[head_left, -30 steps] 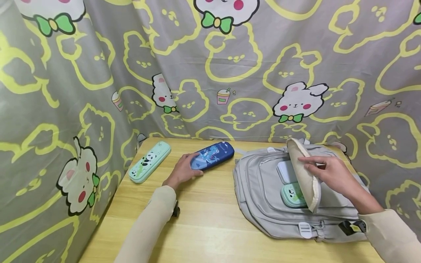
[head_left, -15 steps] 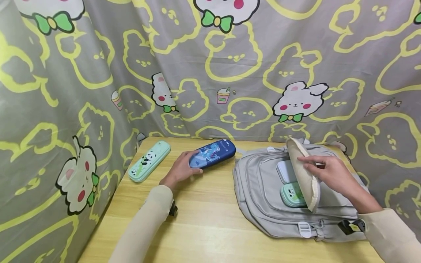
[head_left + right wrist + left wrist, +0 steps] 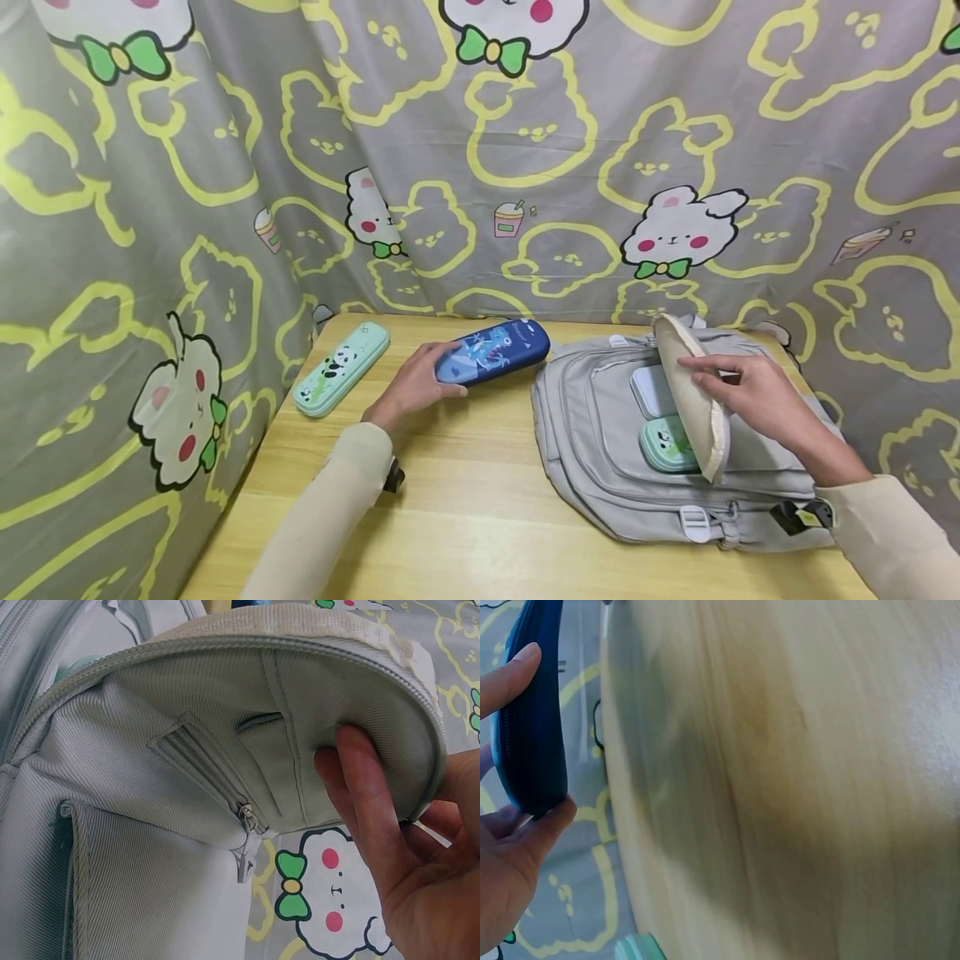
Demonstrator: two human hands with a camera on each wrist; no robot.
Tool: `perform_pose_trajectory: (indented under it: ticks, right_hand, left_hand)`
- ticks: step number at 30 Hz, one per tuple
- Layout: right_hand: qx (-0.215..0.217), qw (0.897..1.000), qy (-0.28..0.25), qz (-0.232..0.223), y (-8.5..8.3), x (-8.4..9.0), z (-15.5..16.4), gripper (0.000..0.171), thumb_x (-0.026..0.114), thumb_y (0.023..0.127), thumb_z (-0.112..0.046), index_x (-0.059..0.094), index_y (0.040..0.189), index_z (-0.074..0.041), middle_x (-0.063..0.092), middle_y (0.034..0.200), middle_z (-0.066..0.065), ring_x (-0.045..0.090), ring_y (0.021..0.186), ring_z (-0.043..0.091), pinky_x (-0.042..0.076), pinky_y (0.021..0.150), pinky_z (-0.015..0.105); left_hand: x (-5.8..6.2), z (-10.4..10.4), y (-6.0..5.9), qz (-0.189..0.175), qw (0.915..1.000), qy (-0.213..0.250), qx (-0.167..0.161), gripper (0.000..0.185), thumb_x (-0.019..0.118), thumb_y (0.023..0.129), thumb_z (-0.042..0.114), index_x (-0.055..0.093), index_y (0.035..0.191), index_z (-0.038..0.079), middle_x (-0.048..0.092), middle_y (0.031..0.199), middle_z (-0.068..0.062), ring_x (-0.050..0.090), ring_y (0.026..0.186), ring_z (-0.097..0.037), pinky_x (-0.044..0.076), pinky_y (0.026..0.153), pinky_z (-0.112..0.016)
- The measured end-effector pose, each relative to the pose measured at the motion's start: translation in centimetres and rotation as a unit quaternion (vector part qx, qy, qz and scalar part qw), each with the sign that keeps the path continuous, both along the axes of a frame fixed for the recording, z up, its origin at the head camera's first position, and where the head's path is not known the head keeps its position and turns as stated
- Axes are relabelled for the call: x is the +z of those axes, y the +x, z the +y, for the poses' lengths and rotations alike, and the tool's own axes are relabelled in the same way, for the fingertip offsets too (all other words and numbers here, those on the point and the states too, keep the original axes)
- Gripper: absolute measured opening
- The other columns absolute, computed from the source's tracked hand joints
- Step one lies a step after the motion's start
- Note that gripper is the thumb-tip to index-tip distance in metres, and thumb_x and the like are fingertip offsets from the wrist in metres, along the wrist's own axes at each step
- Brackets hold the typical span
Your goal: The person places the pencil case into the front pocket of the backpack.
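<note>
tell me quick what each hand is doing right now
Left hand: closed on the blue pencil case, which it holds by one end.
Right hand: closed on the backpack flap, holding it up.

Curtained home desk (image 3: 480, 517), cartoon drapes (image 3: 525, 167)

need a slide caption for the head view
Left hand grips a blue case while the right hand holds open the backpack flap.

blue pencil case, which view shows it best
The head view: the whole blue pencil case shows there, with its cartoon print, gripped at one end by the left hand. The left wrist view shows only its dark edge between thumb and fingers. The right wrist view barely catches it.
</note>
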State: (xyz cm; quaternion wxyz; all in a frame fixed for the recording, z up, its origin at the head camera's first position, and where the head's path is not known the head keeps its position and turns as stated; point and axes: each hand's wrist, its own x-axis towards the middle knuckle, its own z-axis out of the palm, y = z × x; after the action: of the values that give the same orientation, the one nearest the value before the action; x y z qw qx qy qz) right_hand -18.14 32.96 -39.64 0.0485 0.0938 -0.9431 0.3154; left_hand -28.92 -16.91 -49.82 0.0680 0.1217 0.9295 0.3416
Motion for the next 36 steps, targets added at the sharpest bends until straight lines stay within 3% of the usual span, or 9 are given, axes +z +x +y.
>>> perform_pose_trajectory:
  ticks: [21,36]
  right_hand:
    - [0.003,1.0,-0.004,0.007,0.1,0.2,-0.1,0.03,0.071,0.107,-0.015,0.078,0.135,-0.007,0.073,0.123,0.024,0.055,0.062,0.003,0.047,0.053,0.027]
    - [0.005,1.0,-0.01,0.013,0.0,-0.1,0.2,0.029,0.071,0.107,-0.014,0.078,0.134,-0.007,0.075,0.121,0.023,0.054,0.059,0.004,0.047,0.053,0.026]
  left_hand:
    - [2.5,1.5,1.3,-0.006,0.9995,0.002,-0.03,0.087,0.094,0.087,0.037,0.05,0.163,0.037,0.042,0.17,-0.01,0.042,0.156,-0.041,0.035,0.126,-0.068]
    - [3.8,3.1,2.5,0.01,0.9968,0.004,-0.08,0.086,0.094,0.087,0.04,0.052,0.162,0.037,0.045,0.168,-0.01,0.048,0.151,-0.036,0.041,0.123,-0.064]
